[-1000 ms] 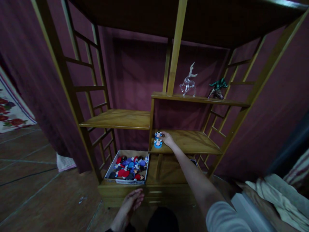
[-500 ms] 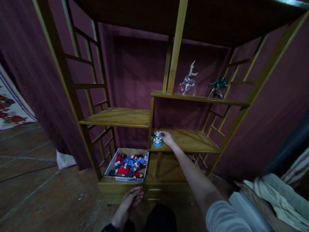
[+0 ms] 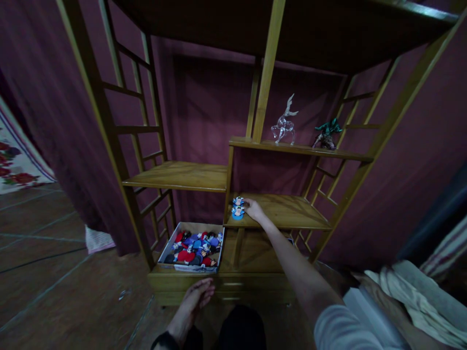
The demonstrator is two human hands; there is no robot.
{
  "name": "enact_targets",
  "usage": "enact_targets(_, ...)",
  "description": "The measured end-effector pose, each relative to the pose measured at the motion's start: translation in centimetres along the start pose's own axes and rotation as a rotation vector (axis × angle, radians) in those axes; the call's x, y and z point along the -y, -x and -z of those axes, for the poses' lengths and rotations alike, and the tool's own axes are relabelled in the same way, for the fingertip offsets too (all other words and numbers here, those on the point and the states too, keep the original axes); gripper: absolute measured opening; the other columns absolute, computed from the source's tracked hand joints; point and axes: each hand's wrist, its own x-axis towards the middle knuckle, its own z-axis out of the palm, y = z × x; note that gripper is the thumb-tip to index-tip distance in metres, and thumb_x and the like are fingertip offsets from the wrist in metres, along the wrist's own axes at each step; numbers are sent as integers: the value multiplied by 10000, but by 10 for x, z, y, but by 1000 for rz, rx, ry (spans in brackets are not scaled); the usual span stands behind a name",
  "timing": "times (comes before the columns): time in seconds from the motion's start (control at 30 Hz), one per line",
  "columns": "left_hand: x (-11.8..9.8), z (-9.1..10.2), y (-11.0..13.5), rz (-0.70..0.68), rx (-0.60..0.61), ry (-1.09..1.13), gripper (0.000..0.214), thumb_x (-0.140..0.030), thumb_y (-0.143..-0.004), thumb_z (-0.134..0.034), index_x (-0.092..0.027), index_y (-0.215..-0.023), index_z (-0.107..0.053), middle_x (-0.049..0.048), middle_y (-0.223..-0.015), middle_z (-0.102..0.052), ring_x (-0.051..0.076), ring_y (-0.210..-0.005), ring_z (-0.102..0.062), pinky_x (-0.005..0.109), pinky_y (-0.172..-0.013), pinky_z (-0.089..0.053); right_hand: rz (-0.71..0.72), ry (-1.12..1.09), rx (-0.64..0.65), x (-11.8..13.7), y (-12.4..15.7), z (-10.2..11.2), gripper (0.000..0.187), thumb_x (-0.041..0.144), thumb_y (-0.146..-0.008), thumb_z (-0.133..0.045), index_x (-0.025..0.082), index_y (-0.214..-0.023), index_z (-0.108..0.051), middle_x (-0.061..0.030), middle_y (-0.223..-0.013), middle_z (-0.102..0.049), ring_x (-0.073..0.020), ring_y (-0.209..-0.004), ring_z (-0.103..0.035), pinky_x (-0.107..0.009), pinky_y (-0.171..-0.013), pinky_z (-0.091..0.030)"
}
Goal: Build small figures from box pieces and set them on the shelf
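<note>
My right hand (image 3: 254,209) reaches onto the lower right shelf, its fingertips closed at the side of a small blue-and-white figurine (image 3: 238,201). Just in front of that one, a second blue-and-white figurine (image 3: 238,212) stands upright on a round blue base. Part of the rear figurine and the exact finger contact are hidden. My left hand (image 3: 197,296) hovers low in front of the cabinet drawers, palm turned inward, fingers loosely apart with nothing in them. Nearest to it is a cardboard box (image 3: 165,249) filled with several red, blue, purple and black figurines.
The wooden shelf unit (image 3: 182,176) has uprights and lattice sides around my reach. On the upper right shelf stand a clear glass deer (image 3: 284,126) and a dark green figure (image 3: 327,134). Pale cloth (image 3: 404,291) lies at the right; a cable (image 3: 44,257) crosses the floor at left.
The view has shifted very slightly. My right hand stays at the rear figurine, and my left hand keeps nearly the same place and pose.
</note>
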Motion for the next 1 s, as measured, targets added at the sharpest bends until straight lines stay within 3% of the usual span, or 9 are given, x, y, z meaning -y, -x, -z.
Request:
enact_targets(0.3,-5,3,-2,24,-49,-10,247,-192,-662,-710,-139,-887,-622,59,-721,-683,117,-583,-634,185,-540,-457,29,123,20,6,1,2,329,90,-660,-612,195,-968,-658,-45,-1012,-676,-190,-969,-609,-332,-908,-440)
enact_targets(0.7,-10,10,-1,10,-44,-24,365,-264,-621,-734,-148,-946,-619,52,-760,-685,121,-617,-632,199,-574,-448,29,98,30,1,0,1,330,87,-652,-608,212,-954,-653,-20,-985,-682,-177,-952,-615,-329,-913,-440)
enact_targets(0.87,-14,12,1,-8,-54,-46,371,-269,-602,-749,-145,-932,-634,65,-775,-690,133,-639,-640,209,-596,-463,21,35,9,10,2,3,290,109,-673,-593,192,-945,-650,-25,-944,-692,-166,-895,-633,-324,-880,-464)
enact_targets(1.0,-17,14,7,-30,-41,4,326,-227,-635,-734,-146,-936,-638,84,-820,-695,145,-684,-654,208,-606,-483,20,-35,-49,26,15,18,291,163,-733,-533,163,-1010,-621,-69,-1002,-675,-161,-916,-624,-308,-866,-472)
